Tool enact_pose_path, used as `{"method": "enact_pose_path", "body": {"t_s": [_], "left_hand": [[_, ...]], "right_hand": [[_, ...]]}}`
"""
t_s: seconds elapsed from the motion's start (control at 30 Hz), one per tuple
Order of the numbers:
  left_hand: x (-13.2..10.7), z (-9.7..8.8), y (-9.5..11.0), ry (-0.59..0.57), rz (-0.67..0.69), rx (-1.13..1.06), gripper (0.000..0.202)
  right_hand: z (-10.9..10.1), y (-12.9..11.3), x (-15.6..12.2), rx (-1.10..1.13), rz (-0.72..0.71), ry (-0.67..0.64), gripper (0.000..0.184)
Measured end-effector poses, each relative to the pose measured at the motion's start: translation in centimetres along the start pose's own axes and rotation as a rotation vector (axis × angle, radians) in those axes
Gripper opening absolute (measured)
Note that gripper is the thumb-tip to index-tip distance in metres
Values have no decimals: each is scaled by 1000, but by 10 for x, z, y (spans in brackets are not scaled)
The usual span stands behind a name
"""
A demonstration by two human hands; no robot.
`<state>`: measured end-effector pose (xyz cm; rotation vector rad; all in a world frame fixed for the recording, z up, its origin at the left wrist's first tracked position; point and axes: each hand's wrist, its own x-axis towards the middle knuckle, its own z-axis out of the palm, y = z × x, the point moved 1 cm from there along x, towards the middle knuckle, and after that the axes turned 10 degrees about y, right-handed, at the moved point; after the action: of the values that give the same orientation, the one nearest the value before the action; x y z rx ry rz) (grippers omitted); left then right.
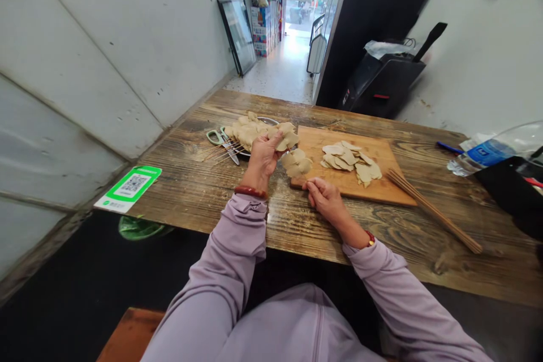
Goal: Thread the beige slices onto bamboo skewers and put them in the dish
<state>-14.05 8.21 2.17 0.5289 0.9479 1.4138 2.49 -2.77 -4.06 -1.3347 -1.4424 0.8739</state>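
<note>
— Two hands are over the wooden table [186,184]; how do they grip?

— Your right hand [326,199] is pinched on the end of a skewer of beige slices [297,164], over the cutting board's [316,138] left edge. Your left hand [266,154] touches more slices beside the plate [268,120]; whether its fingers clamp them, I cannot tell.

— And around you?

— Loose slices [338,156] lie on the board, a bundle of bare sticks [432,212] rests across its right edge, and green-handled scissors [231,153] sit left of your left hand.
</note>
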Motion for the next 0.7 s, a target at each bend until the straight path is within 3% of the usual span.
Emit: {"method": "enact_pose_path", "body": {"t_s": [0.23, 0.7], "left_hand": [[-3, 5, -4, 52, 29, -13, 19], [3, 4, -16, -14, 39, 8, 18]], "right_hand": [[0, 1, 0, -31, -23, 35, 43], [0, 5, 0, -42, -49, 78, 41]]}}
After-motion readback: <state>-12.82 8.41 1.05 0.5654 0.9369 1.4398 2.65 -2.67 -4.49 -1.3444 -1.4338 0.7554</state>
